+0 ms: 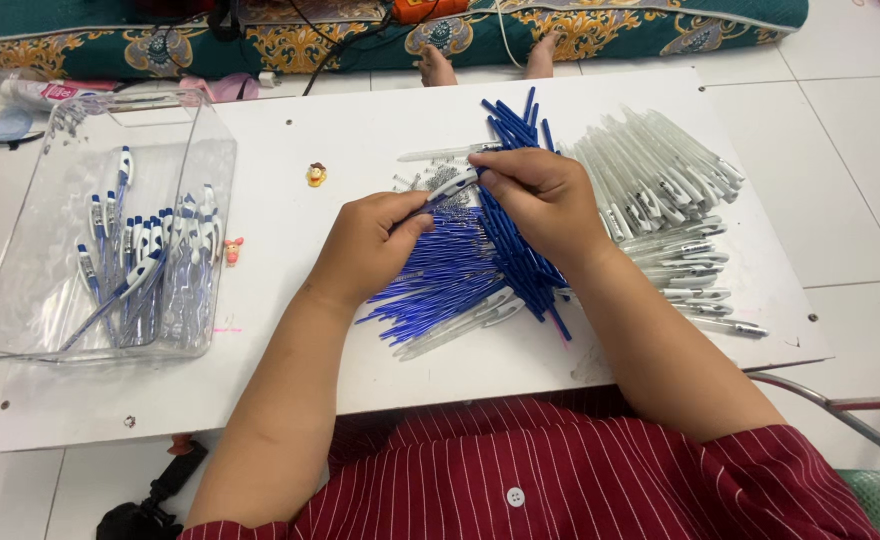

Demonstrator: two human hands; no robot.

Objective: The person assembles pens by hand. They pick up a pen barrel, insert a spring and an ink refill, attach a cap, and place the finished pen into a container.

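Over the worktop (290, 140) we curl our left hand (368, 245) and right hand (540, 200) knuckles-up, each grip clamped on one pen (450, 188) above the refills (440, 275).

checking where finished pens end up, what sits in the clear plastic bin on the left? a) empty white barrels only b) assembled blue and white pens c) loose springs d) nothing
b: the clear bin holds assembled blue and white pens, while the white barrels lie piled on the table's right side.
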